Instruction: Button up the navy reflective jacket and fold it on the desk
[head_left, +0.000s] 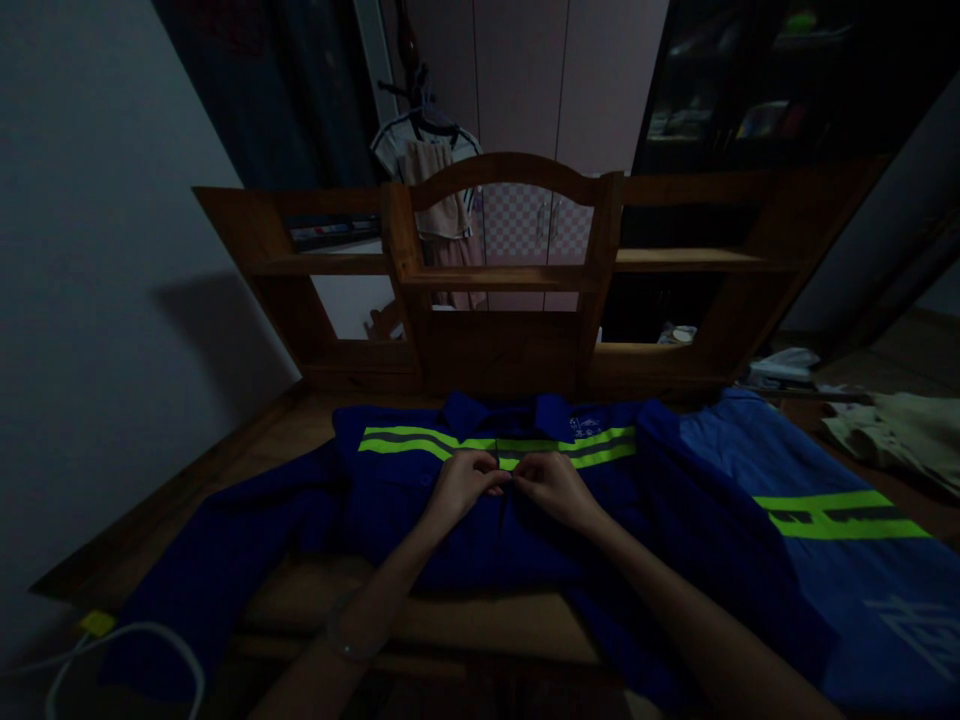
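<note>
A dark blue work jacket with yellow-green and grey reflective bands lies spread on the wooden desk, collar toward the back and sleeves out to both sides. Both hands meet at its front opening, just below the chest band. My left hand pinches the front edge of the jacket from the left, fingers closed. From the right, my right hand pinches the same front edge, its fingertips almost touching the left ones. Whatever small fastening lies between the fingertips is hidden. A clear bangle circles my left wrist.
Behind the jacket rises a wooden shelf unit. A lighter blue garment with a reflective band lies at the right, a pale cloth beyond it. A white cable loops at the lower left. The desk shows along its front.
</note>
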